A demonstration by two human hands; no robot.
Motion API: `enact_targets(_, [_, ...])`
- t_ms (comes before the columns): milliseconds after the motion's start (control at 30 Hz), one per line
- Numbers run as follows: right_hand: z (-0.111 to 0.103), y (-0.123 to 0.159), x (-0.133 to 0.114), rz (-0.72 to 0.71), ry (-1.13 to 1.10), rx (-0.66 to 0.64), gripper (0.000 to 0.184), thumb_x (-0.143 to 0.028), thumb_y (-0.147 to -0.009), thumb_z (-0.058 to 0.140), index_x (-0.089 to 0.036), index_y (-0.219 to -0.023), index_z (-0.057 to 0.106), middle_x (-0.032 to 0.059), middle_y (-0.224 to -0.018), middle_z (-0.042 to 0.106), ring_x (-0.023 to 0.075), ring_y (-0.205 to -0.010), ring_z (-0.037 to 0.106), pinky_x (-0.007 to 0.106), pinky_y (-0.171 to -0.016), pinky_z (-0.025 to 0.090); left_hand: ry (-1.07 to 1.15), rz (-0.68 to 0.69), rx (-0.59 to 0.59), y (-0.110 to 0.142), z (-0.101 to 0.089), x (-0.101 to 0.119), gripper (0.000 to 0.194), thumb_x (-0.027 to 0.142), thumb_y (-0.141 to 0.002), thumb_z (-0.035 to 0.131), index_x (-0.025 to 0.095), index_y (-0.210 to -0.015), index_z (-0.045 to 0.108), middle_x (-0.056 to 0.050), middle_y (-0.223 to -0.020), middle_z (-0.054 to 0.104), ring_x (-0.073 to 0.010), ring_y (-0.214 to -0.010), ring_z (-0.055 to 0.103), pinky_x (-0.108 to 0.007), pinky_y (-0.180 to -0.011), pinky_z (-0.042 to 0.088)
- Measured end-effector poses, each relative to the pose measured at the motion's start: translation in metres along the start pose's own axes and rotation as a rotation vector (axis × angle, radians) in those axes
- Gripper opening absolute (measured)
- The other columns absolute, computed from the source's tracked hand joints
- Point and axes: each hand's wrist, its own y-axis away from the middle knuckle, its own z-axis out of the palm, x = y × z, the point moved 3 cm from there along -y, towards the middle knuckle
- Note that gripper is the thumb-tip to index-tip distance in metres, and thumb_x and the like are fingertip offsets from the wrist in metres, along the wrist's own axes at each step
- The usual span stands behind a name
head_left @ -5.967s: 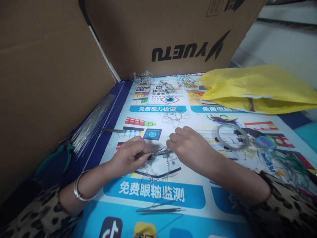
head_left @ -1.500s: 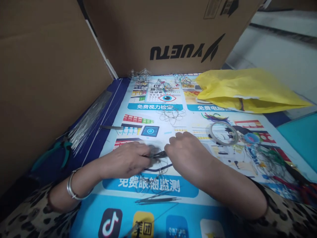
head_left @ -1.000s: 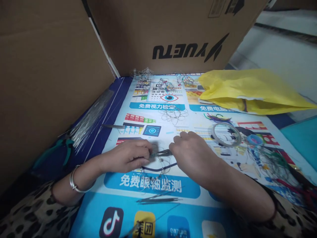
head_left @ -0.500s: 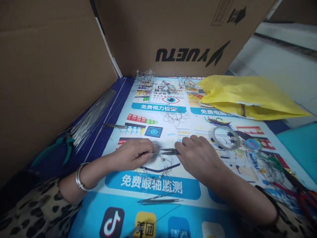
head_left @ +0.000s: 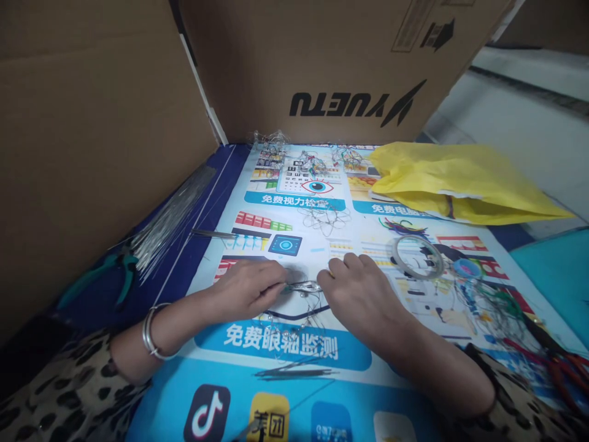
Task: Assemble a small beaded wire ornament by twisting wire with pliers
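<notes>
Working from my feed, on the far left I have a cardboard panel (head_left: 92, 110) standing like a wall along the blue edge of the table, with teal-handled pliers (head_left: 126, 276) lying in its shadow and a loose fan of silver wires (head_left: 170, 221) beside them. Just right of the wires a thin metal tool (head_left: 214, 234) overlaps the printed poster (head_left: 156, 405) that covers the work surface. My left hand (head_left: 251, 288), silver bangle (head_left: 146, 334) on its wrist, has its fingers pinched on the beaded wirework (head_left: 294, 329), which dangles in fine loops between the hands; the fingertips hide the exact grip. Nearer me lie some dark thin strips (head_left: 297, 372). Along the back, wire tangles (head_left: 271, 140) sit against a second cardboard panel (head_left: 350, 55), with a petal-like wire loop (head_left: 324, 216) in front. My right hand (head_left: 363, 301) is closed around what look like needle-nose pliers (head_left: 304, 286), their tips pointing at the left fingers. Past that hand come coloured strands (head_left: 402, 227), a tape roll (head_left: 422, 275), a small round container (head_left: 467, 268) and a yellow bag (head_left: 469, 178) hiding the poster's far corner. Mixed wires (head_left: 497, 307) and red-handled scissors (head_left: 564, 371) crowd the right forearm's outer side.
</notes>
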Motion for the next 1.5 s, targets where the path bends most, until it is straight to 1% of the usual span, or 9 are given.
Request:
enact_targets(167, [0.0,-0.0009,-0.0006,-0.006,-0.005,-0.017,0.01,-0.01,-0.075,0.055,-0.018,-0.071,0.058,0.0057,-0.069,0.058,0.0197,-0.066,0.046,0.031,-0.058,0.017,-0.064,0.008,-0.029,0.0007,0.0028,-0.0002,0.017,0.016,-0.086,0.037,0.017,-0.082,0.053,-0.001,-0.071,0.057,-0.0119,-0.064,0.052,-0.023,-0.056,0.04])
enact_targets(300, [-0.0005,-0.0011,-0.0019,0.0,-0.001,-0.036,0.011,-0.009,-0.076,0.053,-0.017,-0.071,0.058,0.0065,-0.07,0.059,0.02,-0.067,0.047,0.031,-0.057,0.017,-0.071,0.002,-0.015,0.0012,0.0044,-0.0006,0.016,0.016,-0.087,0.037,0.017,-0.085,0.052,-0.002,-0.072,0.057,-0.0123,-0.065,0.052,-0.023,-0.056,0.039])
enact_targets(400, [-0.0005,-0.0007,-0.0026,0.004,-0.005,-0.042,0.011,-0.008,-0.076,0.053,-0.017,-0.071,0.058,0.0067,-0.07,0.059,0.02,-0.067,0.047,0.031,-0.057,0.017,-0.087,-0.012,-0.006,0.002,0.0054,-0.0003,0.014,0.016,-0.086,0.038,0.016,-0.082,0.052,-0.001,-0.069,0.056,-0.0125,-0.063,0.051,-0.024,-0.055,0.038])
enact_targets(500, [-0.0011,-0.0009,-0.0027,0.01,-0.017,-0.056,0.01,-0.009,-0.076,0.054,-0.017,-0.072,0.058,0.007,-0.07,0.058,0.0201,-0.067,0.048,0.032,-0.056,0.017,-0.112,0.003,-0.007,0.0029,0.0057,0.0012,0.014,0.015,-0.086,0.038,0.016,-0.081,0.051,-0.001,-0.069,0.055,-0.0125,-0.063,0.05,-0.024,-0.054,0.037])
enact_targets(700, [-0.0031,-0.0062,-0.0015,0.02,-0.061,-0.133,0.009,-0.009,-0.074,0.057,-0.016,-0.071,0.059,0.0066,-0.07,0.059,0.0189,-0.067,0.049,0.031,-0.054,0.016,-0.127,0.066,-0.033,0.0034,0.0055,0.0027,0.015,0.015,-0.088,0.036,0.017,-0.085,0.05,-0.001,-0.072,0.057,-0.0127,-0.064,0.051,-0.024,-0.056,0.038])
enact_targets(933, [-0.0035,-0.0096,-0.0004,0.013,-0.074,-0.221,0.011,-0.008,-0.075,0.054,-0.016,-0.071,0.059,0.0065,-0.069,0.06,0.0173,-0.062,0.048,0.03,-0.052,0.014,-0.103,0.065,-0.041,0.004,0.006,0.0015,0.014,0.015,-0.088,0.036,0.017,-0.084,0.049,-0.001,-0.071,0.056,-0.0122,-0.063,0.05,-0.023,-0.055,0.038])
enact_targets(1133, [-0.0038,-0.0076,0.0033,0.028,-0.061,-0.178,0.011,-0.009,-0.077,0.053,-0.017,-0.072,0.06,0.0069,-0.072,0.061,0.0175,-0.064,0.048,0.03,-0.053,0.015,-0.026,0.006,-0.011,0.007,0.006,-0.0034,0.015,0.018,-0.09,0.038,0.016,-0.09,0.052,-0.003,-0.077,0.06,-0.0131,-0.071,0.056,-0.023,-0.061,0.044])
enact_targets(1300, [0.0004,-0.0072,0.0046,0.0,-0.062,-0.12,0.013,-0.008,-0.075,0.053,-0.017,-0.07,0.059,0.0066,-0.07,0.06,0.0175,-0.064,0.047,0.03,-0.055,0.016,-0.019,0.01,0.021,0.0077,0.0069,-0.0047,0.017,0.016,-0.089,0.038,0.017,-0.084,0.054,-0.003,-0.075,0.06,-0.0127,-0.071,0.057,-0.023,-0.062,0.045])
enact_targets(1500, [0.0031,-0.0094,0.0024,-0.016,-0.078,-0.115,0.013,-0.007,-0.075,0.052,-0.017,-0.07,0.059,0.0068,-0.071,0.059,0.0183,-0.064,0.047,0.031,-0.055,0.016,-0.036,0.027,0.017,0.0081,0.0072,-0.0031,0.016,0.014,-0.087,0.039,0.017,-0.08,0.053,-0.003,-0.075,0.06,-0.0124,-0.072,0.057,-0.023,-0.063,0.047])
